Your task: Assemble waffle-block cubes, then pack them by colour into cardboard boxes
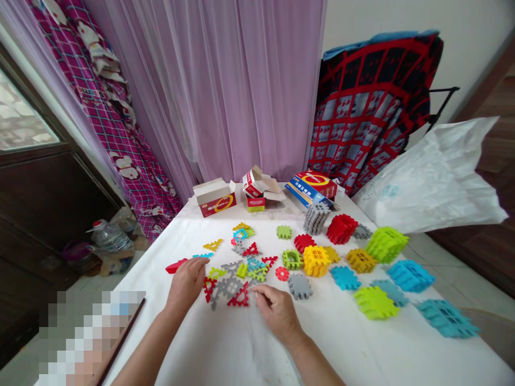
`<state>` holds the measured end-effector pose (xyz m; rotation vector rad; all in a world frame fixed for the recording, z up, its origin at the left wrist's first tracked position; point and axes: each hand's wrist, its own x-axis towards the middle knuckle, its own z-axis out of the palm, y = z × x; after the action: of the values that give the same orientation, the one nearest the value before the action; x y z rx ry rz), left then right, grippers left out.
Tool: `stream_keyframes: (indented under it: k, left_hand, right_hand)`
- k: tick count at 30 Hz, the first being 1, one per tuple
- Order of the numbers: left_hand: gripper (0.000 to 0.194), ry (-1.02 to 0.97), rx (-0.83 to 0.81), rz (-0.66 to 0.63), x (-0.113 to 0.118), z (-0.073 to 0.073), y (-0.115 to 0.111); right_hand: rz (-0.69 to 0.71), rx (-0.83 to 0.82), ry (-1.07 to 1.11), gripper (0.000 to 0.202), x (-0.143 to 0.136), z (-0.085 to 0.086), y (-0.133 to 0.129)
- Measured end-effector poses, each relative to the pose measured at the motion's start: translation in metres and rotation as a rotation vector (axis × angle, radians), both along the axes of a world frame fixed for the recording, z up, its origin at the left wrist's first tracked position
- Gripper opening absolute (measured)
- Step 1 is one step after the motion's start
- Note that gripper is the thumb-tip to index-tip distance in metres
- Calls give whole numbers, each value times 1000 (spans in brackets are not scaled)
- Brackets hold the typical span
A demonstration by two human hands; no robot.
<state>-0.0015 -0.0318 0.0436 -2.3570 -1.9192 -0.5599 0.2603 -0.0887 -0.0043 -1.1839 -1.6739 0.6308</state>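
Note:
My left hand [188,281] lies low over the table's left part, fingers stretched forward and side by side. Just beyond its fingertips a blue toothed piece [203,255] shows, and a flat red piece [176,266] lies by its knuckles; contact with either is unclear. Loosely curled, my right hand [277,313] rests on the cloth with nothing visible in it. Its fingertips are close to a red triangular building piece [240,296]. Between the hands lie grey toothed pieces [229,288], a red triangle [209,288] and green pieces [258,273].
Stacks of square interlocking pieces in yellow [316,261], red [341,229], green [386,244] and blue [410,275] stand on the right. Cardboard boxes [219,202] line the back of the white-covered table [225,343]. A white bag [434,177] is beyond the right edge.

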Motion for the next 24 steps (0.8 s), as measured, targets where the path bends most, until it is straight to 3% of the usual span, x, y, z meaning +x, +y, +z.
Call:
stream_keyframes:
  k: [4,8,12,15,20,24]
  left_hand:
    - [38,-27,21,-55,-12,-31,-45]
    - [46,34,-9,-73,0,-57,-54]
    - [59,57,-30,8,20,-57,-35]
    - [71,33,57,74,26,-52,-31]
    - [42,17,156,59,21,-54,-56]
    - [38,43,173,-7,27,-52,-67]
  right_hand:
    - [-13,-34,20,29,1,-2,2]
    - [-16,-37,16,29,0,-3,2]
    - [-19,-21,7,30,0,-2,3]
    - [-19,-3,-2,30,0,-1,3]
    - [-22,18,-1,31,1,-1,3]
    - [-31,32,-18,30,0,0,3]
